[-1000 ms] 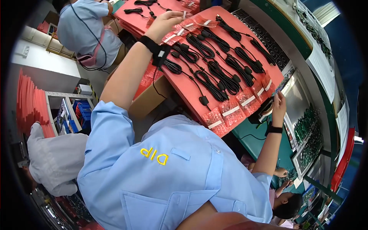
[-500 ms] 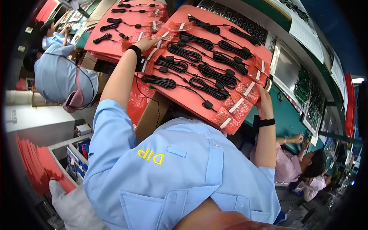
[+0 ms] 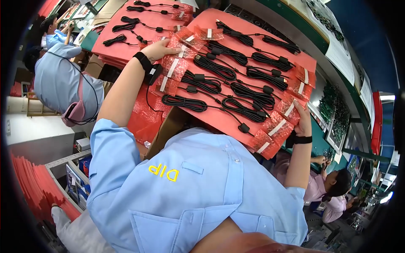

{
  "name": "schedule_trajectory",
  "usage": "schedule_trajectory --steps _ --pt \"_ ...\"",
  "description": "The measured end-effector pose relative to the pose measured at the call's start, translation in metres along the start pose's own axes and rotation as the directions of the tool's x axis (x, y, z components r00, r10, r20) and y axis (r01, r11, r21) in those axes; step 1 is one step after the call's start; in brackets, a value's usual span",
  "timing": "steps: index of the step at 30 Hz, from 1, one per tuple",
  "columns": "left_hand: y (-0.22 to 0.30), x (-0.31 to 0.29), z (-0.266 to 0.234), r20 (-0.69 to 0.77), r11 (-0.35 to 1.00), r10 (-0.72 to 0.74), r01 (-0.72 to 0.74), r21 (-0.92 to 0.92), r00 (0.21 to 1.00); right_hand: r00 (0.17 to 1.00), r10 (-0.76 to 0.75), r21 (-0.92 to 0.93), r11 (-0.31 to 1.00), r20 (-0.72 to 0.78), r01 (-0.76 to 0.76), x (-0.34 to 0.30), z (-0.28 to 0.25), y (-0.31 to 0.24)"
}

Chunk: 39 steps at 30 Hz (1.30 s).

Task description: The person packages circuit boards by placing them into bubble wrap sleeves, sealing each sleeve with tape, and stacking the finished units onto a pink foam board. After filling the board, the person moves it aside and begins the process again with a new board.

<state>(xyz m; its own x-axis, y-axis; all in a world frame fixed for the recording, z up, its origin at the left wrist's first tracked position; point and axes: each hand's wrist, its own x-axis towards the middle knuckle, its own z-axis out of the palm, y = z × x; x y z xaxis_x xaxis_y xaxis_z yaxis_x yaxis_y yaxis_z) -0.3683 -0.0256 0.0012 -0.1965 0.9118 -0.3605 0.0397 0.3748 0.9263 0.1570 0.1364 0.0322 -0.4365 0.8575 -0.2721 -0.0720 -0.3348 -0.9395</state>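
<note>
A large red foam board (image 3: 261,25) lies across the front, tilted in the picture, with rows of coiled black cables (image 3: 183,103) on it. Each cable has a small dark block along its cord. Red bubble-wrap pouches (image 3: 280,126) with white strips cover cable ends along the left and right edges. My left hand (image 3: 158,49) is closed on the board's left edge, beside the pouches, its fingertips partly hidden. At the right edge, my right hand (image 3: 303,120) grips the board with the thumb on top by a pouch; its other fingers are mostly hidden underneath.
More red boards with cables (image 3: 120,27) are stacked at the far left. Below the held board stands a cardboard box (image 3: 162,133) beside red bubble wrap (image 3: 143,118). Co-workers in blue (image 3: 63,78) and pink (image 3: 314,185) are on both sides. A green bench (image 3: 333,143) runs along the right.
The board has shifted right and nearer to me, its cables and pouches moving with it. Both my hands stay at its edges. The view has shifted slightly too.
</note>
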Motion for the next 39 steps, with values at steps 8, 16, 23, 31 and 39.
schedule_trajectory --steps 8,16,23,31,39 --pt "0.037 -0.031 0.007 0.004 0.995 -0.013 0.012 0.097 1.000 0.975 0.204 0.055 0.976 0.093 -0.209 0.013 -0.003 -0.044" --pt "0.052 -0.060 0.031 -0.076 0.994 -0.099 0.094 -0.061 0.992 0.934 0.277 0.058 0.953 0.224 -0.297 0.067 -0.020 -0.046" --pt "0.071 -0.090 0.070 -0.320 0.990 -0.140 0.142 -0.015 0.937 0.886 0.135 0.066 0.981 0.443 -0.183 0.115 -0.034 -0.020" --pt "0.088 -0.091 0.092 -0.538 0.958 -0.037 0.184 0.221 0.842 0.820 -0.059 0.201 0.977 0.569 -0.069 0.122 -0.049 0.028" --pt "0.090 -0.087 0.070 -0.636 0.824 0.072 0.314 0.472 0.768 0.769 -0.197 0.173 0.978 0.608 0.114 0.117 -0.049 0.053"
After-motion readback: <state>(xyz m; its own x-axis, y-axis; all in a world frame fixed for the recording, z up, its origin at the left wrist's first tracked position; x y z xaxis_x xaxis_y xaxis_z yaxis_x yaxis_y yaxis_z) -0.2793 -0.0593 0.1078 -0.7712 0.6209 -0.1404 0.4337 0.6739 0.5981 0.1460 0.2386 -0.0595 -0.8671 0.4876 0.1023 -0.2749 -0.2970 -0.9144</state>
